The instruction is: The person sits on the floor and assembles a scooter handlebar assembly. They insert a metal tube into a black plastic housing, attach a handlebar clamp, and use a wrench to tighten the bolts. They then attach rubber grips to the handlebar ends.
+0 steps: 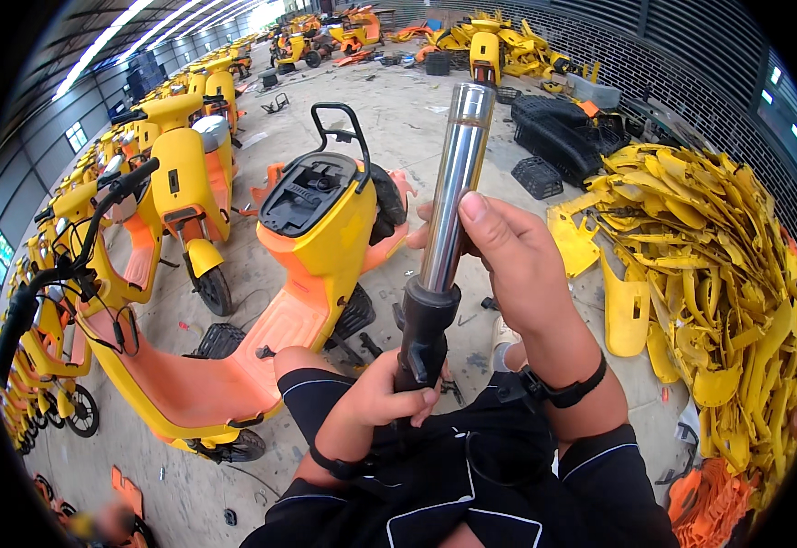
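A front fork leg (454,187) stands nearly upright in front of me, leaning slightly right at its top. Its upper part is a shiny chrome tube, and a black lower casting sits below it. My left hand (391,388) is wrapped round the black casting near its lower end. Higher up, my right hand (501,239) closes on the chrome tube, thumb on the near side and fingers partly hidden behind it. Just left of my hands stands a yellow and orange scooter (321,260) with a black seat base and rear rack.
Rows of yellow scooters (179,173) line the left side. To the right rises a large heap of yellow plastic panels (718,301), with orange panels (711,502) at its foot. Black crates (537,180) lie behind it. Small loose parts are scattered on the concrete floor (261,105).
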Tool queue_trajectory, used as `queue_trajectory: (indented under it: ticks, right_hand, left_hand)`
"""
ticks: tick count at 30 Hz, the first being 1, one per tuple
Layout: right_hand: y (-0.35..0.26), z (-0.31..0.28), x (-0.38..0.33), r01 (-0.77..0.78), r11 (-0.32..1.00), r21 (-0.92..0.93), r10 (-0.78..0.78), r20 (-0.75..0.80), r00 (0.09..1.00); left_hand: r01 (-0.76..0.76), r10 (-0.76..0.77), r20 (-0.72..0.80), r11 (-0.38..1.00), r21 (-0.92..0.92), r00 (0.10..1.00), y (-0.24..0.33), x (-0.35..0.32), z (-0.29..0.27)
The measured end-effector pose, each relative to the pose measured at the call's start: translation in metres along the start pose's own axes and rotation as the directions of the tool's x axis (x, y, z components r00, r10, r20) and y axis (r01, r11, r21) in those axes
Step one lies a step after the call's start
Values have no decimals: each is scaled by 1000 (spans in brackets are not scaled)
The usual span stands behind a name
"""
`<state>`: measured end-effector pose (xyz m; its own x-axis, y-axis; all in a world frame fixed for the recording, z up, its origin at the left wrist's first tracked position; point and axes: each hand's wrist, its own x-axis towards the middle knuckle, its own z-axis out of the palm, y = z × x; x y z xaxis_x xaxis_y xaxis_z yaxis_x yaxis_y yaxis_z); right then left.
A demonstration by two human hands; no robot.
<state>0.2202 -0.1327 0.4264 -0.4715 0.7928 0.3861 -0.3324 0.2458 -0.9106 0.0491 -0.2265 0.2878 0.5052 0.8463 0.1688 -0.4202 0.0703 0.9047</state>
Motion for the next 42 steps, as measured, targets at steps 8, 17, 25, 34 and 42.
queue_trajectory:
  ticks: [8, 17, 25, 34, 42]
  right_hand:
    - [4, -10, 1, 12, 1000, 28, -10, -74, 997]
    - [17, -12, 9, 3, 999, 48, 1, -83, 997]
    - [32, -8, 16, 27, 995, 100, -16, -114, 993]
    - [55, -22, 24, -4, 928, 371, 19, -34, 999]
    - [86, -47, 28, -77, 952, 295, 101, -67, 993]
  left_hand:
    - [122, 67, -409, 900, 419, 910, 12, 4, 17]
    - [247, 384, -541, 595, 764, 748, 12, 10, 23]
    - [339, 588, -518, 394, 854, 621, -4, 12, 14]
    - [38, -28, 46, 975, -220, 999, -3, 1, -28]
    - [166, 67, -516, 904, 393, 854, -16, 16, -9]
